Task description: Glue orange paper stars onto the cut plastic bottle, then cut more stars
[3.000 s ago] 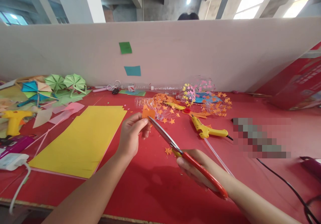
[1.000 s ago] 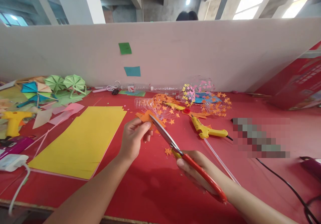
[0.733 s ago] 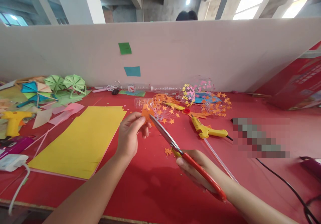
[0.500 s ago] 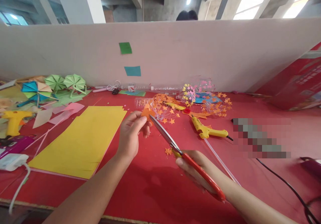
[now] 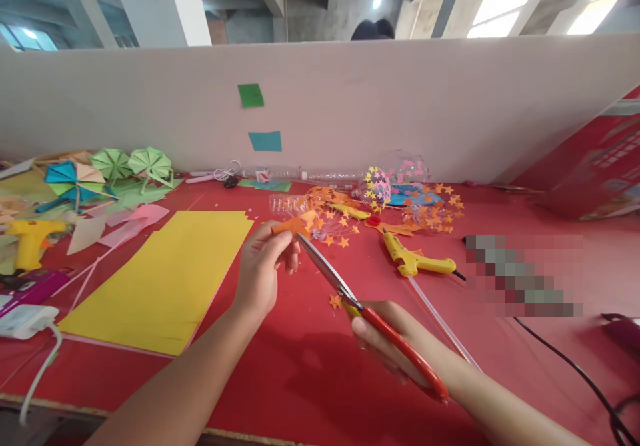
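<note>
Between thumb and fingers my left hand (image 5: 263, 259) pinches a small piece of orange paper (image 5: 295, 224) above the table. My right hand (image 5: 387, 333) grips scissors (image 5: 345, 293) with red handles, their blades pointing up and left. The blade tips touch or lie just at the paper's lower right side; which one is hard to tell. Below the blades, an orange paper star (image 5: 335, 301) rests on the red table, partly hidden by the scissors. Behind the paper are clear plastic bottle pieces with many small orange stars (image 5: 344, 241) around them.
Yellow paper sheets (image 5: 160, 279) lie left. A yellow glue gun (image 5: 417, 259) with a clear glue stick sits right, its cord trailing. Another yellow glue gun (image 5: 33, 239), paper umbrellas (image 5: 150, 163) and scraps crowd the far left. A pale partition (image 5: 320, 109) stands behind; a red box (image 5: 595, 159) stands right.
The orange paper has turned in my left hand's fingers, shifting its angle and outline against the blades. The scissors and both hands stay nearly in place.
</note>
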Demonstrator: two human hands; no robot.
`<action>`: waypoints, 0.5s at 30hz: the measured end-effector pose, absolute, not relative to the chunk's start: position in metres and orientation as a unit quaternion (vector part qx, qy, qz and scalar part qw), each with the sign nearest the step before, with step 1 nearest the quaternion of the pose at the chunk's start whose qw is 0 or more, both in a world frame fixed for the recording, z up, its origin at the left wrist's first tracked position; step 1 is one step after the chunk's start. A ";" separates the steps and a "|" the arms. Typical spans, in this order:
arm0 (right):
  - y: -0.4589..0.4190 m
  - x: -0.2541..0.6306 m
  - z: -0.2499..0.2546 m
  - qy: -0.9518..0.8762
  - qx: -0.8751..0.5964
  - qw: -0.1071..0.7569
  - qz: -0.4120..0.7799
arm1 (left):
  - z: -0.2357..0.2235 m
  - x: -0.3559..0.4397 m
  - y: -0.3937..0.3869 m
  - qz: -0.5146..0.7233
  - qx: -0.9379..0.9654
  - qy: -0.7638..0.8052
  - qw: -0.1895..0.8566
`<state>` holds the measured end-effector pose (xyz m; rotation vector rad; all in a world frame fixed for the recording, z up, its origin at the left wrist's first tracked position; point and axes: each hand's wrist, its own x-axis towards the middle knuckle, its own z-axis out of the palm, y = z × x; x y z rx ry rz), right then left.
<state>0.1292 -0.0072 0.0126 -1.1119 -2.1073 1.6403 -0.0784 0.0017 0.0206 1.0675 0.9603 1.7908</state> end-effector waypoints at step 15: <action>-0.004 0.134 0.019 -0.768 -0.351 0.112 0.523 | 0.018 -0.082 0.001 0.690 0.470 0.403 0.374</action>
